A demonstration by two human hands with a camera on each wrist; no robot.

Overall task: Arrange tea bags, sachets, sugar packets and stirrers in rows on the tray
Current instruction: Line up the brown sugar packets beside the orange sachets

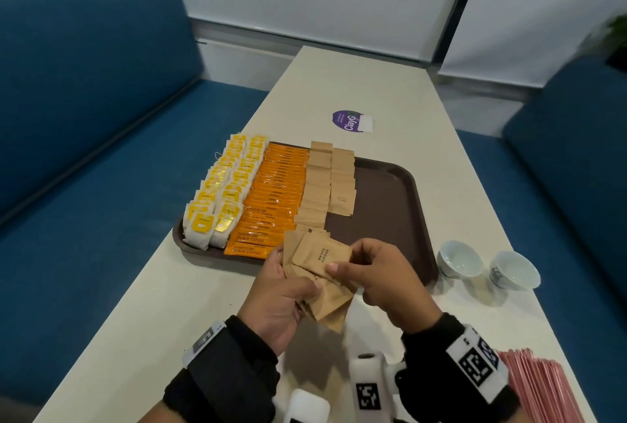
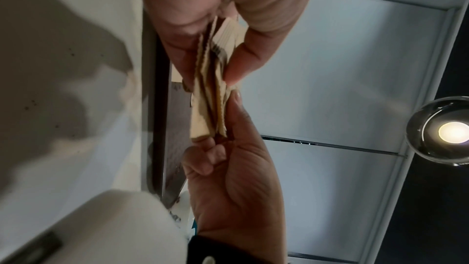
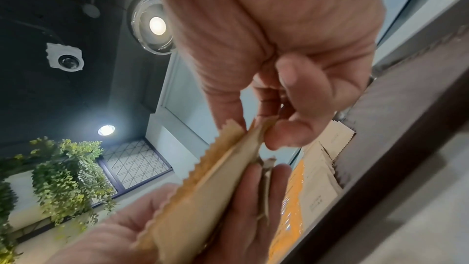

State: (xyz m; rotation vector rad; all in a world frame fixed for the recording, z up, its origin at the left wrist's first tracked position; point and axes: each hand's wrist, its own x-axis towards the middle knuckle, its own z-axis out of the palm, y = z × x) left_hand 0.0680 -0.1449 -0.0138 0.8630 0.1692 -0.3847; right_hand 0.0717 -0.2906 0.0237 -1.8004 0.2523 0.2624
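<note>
The tray (image 1: 390, 185) on the table (image 1: 356, 83) is the landmark. Its near edge is hidden behind the hands, and its left part is covered by rows, so only its right side shows bare. The left hand (image 1: 281, 300) grips a fanned stack of packets (image 1: 319, 290) just in front of the tray; the lower packets are hidden in the palm. The right hand (image 1: 380, 273) pinches the top packet (image 1: 325, 253), printed "BROWN SUGAR", between thumb and fingers. On the tray's left stand two rows of tea bags (image 1: 220, 195) with yellow tags too small to read, then a row of sachets (image 1: 268, 205) marked "AMERICAN BLACK COFFEE", then two rows of sugar packets (image 1: 325, 185). Beyond the tray lies a purple sticker (image 1: 346, 121) reading "ClayG", its end cut off. Right of the tray stand two cups (image 1: 488, 266). The pink stirrers (image 1: 539, 385) at the near right are cut off by the frame.
</note>
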